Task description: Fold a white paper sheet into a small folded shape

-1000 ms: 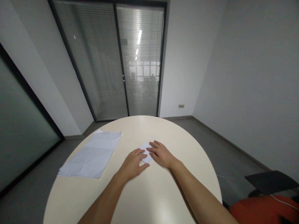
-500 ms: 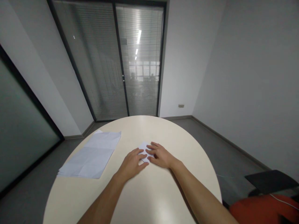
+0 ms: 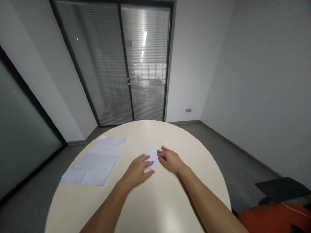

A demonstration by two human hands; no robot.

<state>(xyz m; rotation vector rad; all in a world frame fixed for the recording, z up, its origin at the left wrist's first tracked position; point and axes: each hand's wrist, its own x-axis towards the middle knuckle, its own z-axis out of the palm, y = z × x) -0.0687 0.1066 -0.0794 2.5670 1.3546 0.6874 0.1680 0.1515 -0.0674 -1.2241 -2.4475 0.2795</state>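
Observation:
A small folded piece of white paper [image 3: 152, 156] lies flat on the table between my hands. My left hand [image 3: 139, 169] is open, its fingers spread over the paper's left side and its thumb stretched along the near corner. On the other side, my right hand [image 3: 170, 160] rests at the paper's right edge, fingers stretched and a little bent, holding nothing. Part of the paper is hidden under the left fingers.
A stack of large creased white sheets [image 3: 98, 161] lies on the left of the round cream table [image 3: 155, 132]. To the lower right stands a chair with a red seat [image 3: 267, 218] and black back [image 3: 282, 187]. Glass doors with blinds [image 3: 145, 97] stand beyond the table.
My right hand has slid to the right across the paper toward its edge, uncovering more of it. My left hand has stayed in place.

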